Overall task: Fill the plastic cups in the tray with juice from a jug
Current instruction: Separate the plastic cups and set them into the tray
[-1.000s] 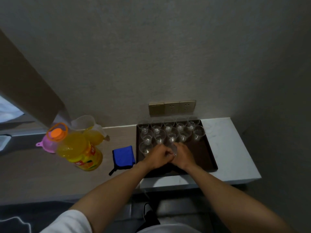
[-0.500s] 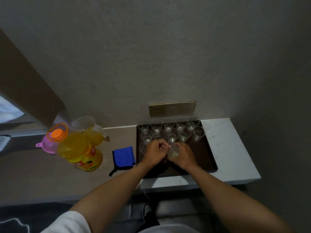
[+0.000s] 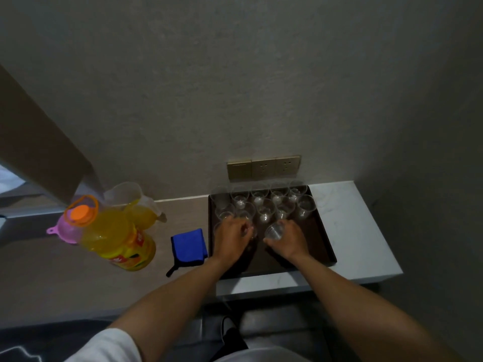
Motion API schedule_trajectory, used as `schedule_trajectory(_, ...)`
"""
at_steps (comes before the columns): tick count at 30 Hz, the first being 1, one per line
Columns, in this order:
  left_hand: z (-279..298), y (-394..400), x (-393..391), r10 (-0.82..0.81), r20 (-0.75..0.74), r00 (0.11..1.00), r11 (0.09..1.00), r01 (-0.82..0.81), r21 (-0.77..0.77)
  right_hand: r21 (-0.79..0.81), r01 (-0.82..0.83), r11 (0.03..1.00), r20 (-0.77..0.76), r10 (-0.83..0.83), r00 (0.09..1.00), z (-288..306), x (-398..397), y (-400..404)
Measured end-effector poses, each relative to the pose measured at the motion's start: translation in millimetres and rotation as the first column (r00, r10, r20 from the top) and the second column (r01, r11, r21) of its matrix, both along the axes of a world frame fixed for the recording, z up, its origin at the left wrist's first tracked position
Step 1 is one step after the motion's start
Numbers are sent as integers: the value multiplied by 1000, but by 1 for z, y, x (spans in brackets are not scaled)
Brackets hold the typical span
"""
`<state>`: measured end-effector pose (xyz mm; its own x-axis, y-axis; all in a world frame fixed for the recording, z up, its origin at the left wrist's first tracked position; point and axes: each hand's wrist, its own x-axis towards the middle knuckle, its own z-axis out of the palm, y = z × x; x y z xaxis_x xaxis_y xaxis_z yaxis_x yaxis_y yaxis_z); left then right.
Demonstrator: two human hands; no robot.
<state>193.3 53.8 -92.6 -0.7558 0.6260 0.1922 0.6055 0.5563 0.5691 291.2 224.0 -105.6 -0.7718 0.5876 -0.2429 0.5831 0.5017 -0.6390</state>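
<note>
Hands parted since half a second ago: left hand grips one cup, right hand grips cup stack; a careless set-down risks toppling the crowded cups on the tray.

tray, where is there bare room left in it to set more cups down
The tray is bare along its near edge and right side, beside the right hand. The far half is crowded with cups, rim to rim. The left hand covers the near-left corner.
</note>
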Motion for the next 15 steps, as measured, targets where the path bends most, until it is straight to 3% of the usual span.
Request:
schedule_trajectory(8, -25, 7, -10, -237, -212, 948, 949, 178, -261, -20, 27, 999, 11, -27, 1000, -2, -1, 4)
schedule_trajectory(15, -38, 19, -18, -311, -203, 929, 885, 205, -417, -51, 48, 998, 12, -47, 999, -4, -5, 11)
